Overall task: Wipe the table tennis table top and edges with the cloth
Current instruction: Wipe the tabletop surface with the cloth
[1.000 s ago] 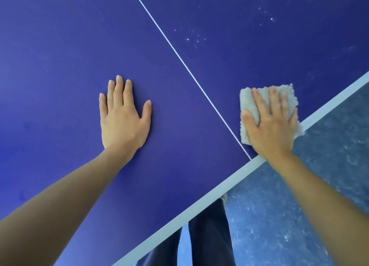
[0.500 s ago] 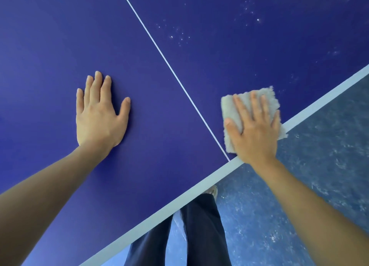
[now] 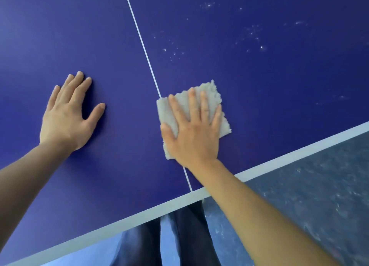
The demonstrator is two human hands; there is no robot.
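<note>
Single head-worn wide-angle view, close above the table [image 3: 83, 36], steeply downward and forward, seemingly tilted.

Setting: an indoor table tennis space, either a games room or a sports hall. The view is too close to tell which.

- Table tennis table [image 3: 269, 110]: its matt deep-blue playing top fills most of the view.
- Centre line [image 3: 144, 47]: thin and white, it runs down the top and meets the border at the near end.
- Edge band [image 3: 299, 153]: a broad, pale border along the table's end, as on a regulation top.
- Floor [image 3: 323, 197]: smooth mottled blue-grey sheet, the kind laid in sports rooms.
- Specks [image 3: 256, 34]: pale dust scattered over the right half of the top.
- Trouser legs [image 3: 189, 237]: dark, a person standing close against the table's end.
</note>
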